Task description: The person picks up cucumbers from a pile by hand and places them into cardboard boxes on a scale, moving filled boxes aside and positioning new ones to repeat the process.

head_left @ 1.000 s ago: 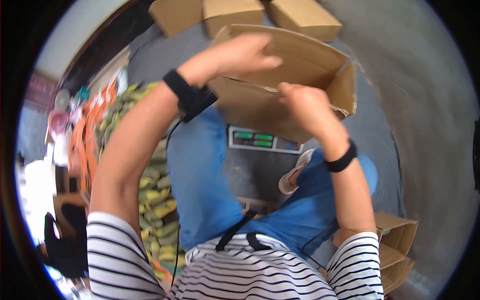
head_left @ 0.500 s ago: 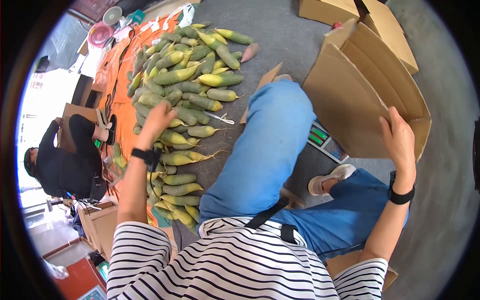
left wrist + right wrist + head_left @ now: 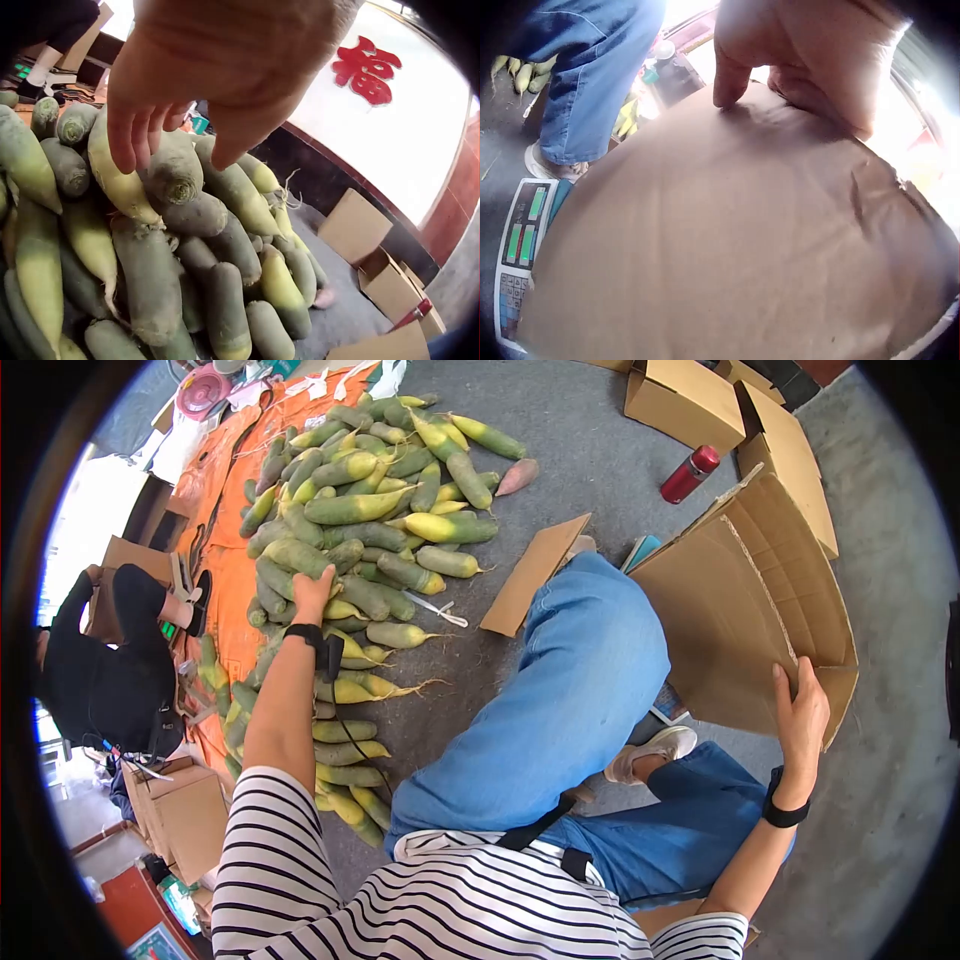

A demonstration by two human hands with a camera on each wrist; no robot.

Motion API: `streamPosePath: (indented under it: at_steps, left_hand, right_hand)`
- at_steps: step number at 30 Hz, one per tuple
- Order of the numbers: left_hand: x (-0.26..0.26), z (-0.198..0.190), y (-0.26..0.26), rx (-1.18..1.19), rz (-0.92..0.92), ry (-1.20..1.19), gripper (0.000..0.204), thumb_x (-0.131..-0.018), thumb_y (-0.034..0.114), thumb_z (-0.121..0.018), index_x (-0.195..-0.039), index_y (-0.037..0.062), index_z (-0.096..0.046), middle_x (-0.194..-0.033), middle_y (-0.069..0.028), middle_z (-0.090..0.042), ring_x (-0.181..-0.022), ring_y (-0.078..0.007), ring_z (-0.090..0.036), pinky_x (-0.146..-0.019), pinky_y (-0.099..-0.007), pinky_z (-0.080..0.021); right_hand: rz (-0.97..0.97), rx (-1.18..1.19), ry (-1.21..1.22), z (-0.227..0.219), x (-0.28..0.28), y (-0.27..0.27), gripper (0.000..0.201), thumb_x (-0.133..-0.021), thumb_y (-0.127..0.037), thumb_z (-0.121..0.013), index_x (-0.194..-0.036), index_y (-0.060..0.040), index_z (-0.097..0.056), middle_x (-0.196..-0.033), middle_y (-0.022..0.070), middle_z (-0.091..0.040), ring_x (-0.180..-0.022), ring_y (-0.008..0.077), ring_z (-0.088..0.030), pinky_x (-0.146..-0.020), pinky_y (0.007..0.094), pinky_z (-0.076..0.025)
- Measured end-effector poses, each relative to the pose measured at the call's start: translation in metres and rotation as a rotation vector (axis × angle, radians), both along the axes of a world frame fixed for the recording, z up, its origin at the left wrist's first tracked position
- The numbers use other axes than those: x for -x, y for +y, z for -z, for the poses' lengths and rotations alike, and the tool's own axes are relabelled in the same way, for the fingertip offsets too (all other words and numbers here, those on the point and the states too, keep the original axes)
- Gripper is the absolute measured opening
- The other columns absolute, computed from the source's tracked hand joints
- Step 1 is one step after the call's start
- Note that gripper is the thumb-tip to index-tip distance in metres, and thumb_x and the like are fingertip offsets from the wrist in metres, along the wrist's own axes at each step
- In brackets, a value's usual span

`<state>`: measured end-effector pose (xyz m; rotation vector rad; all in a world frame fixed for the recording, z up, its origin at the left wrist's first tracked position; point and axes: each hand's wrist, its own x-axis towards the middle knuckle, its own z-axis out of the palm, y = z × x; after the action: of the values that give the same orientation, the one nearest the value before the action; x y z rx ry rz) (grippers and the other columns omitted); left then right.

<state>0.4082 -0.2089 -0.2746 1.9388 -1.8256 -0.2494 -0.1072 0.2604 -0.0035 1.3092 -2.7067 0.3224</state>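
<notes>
My left hand (image 3: 313, 598) is on the pile of green radishes (image 3: 360, 510). In the left wrist view its thumb and fingers come down on either side of one thick green radish (image 3: 176, 169), gripping it. At the right, my right hand (image 3: 803, 712) holds the rim of an open cardboard box (image 3: 715, 625), thumb outside and fingers over the edge. The box leans at a tilt beside my bent leg, and the part of its inside that shows is bare cardboard. A digital scale (image 3: 529, 240) with green displays shows beside the box in the right wrist view.
Orange sheeting (image 3: 225, 540) lies under the pile's left side. A red flask (image 3: 690, 475) stands near closed boxes (image 3: 690, 405) at the back. A loose cardboard piece (image 3: 535, 575) is by my foot. Another person (image 3: 100, 660) in black sits at the left.
My left hand has left the box and moved left onto the radishes, closing round one. The right hand stays on the box rim. The head view has swung left, showing the pile.
</notes>
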Motion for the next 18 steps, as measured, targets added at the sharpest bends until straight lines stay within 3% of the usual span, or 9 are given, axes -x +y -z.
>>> streamPosePath:
  at_steps: [2, 3, 8, 10, 13, 18]
  left_hand:
    - [0.017, -0.023, -0.010, -0.527, -0.241, 0.273, 0.054, -0.078, 0.041, -0.075, -0.095, -0.0073, -0.057, -0.078, -0.0182, -0.061, -0.059, -0.0267, -0.059, -0.049, -0.0403, -0.046]
    - [0.019, -0.021, -0.011, -0.545, -0.292, 0.349, 0.050, -0.078, 0.040, -0.076, -0.087, -0.0052, -0.056, -0.067, -0.0112, -0.055, -0.045, -0.0197, -0.049, -0.037, -0.0356, -0.038]
    - [0.019, -0.010, -0.009, -0.560, -0.410, 0.544, 0.046, -0.076, 0.038, -0.077, -0.088, -0.0021, -0.058, -0.068, -0.0075, -0.056, -0.047, -0.0172, -0.051, -0.038, -0.0319, -0.040]
    - [0.006, -0.004, 0.002, -0.589, -0.283, 0.583, 0.046, -0.080, 0.041, -0.073, -0.090, -0.0009, -0.056, -0.069, -0.0066, -0.059, -0.049, -0.0158, -0.056, -0.040, -0.0281, -0.047]
    - [-0.006, -0.009, 0.054, -0.443, -0.098, 0.682, 0.043, -0.074, 0.030, -0.076, -0.092, -0.0024, -0.056, -0.072, -0.0072, -0.059, -0.046, -0.0147, -0.053, -0.036, -0.0260, -0.039]
    - [-0.019, -0.043, 0.146, -0.482, -0.061, 0.786, 0.042, -0.082, 0.030, -0.070, -0.105, 0.0008, -0.051, -0.086, -0.0083, -0.061, -0.063, -0.0176, -0.062, -0.051, -0.0254, -0.049]
  right_hand:
    - [0.019, -0.019, -0.007, 0.000, 0.000, 0.000, 0.027, -0.092, -0.024, -0.059, -0.088, 0.0005, -0.048, -0.078, 0.0236, -0.056, -0.074, 0.0439, -0.053, -0.064, 0.0433, -0.044]
    - [0.038, -0.033, -0.023, 0.000, 0.000, 0.000, 0.027, -0.092, -0.024, -0.060, -0.090, 0.0011, -0.049, -0.078, 0.0242, -0.056, -0.074, 0.0443, -0.053, -0.064, 0.0424, -0.044]
    - [0.039, -0.043, 0.003, 0.002, 0.001, 0.000, 0.026, -0.091, -0.022, -0.060, -0.089, 0.0014, -0.049, -0.079, 0.0242, -0.056, -0.075, 0.0444, -0.053, -0.065, 0.0429, -0.044]
    - [0.032, -0.029, -0.001, 0.001, 0.000, -0.002, 0.025, -0.091, -0.021, -0.060, -0.089, 0.0014, -0.049, -0.079, 0.0242, -0.056, -0.075, 0.0444, -0.054, -0.065, 0.0432, -0.044]
    - [0.002, 0.013, 0.027, 0.001, -0.001, -0.002, 0.026, -0.090, -0.022, -0.061, -0.086, 0.0002, -0.048, -0.076, 0.0219, -0.056, -0.072, 0.0417, -0.055, -0.062, 0.0435, -0.044]
    - [-0.014, 0.010, 0.007, 0.000, 0.001, 0.004, 0.024, -0.091, -0.022, -0.060, -0.091, 0.0008, -0.050, -0.080, 0.0240, -0.058, -0.077, 0.0439, -0.056, -0.065, 0.0446, -0.044]
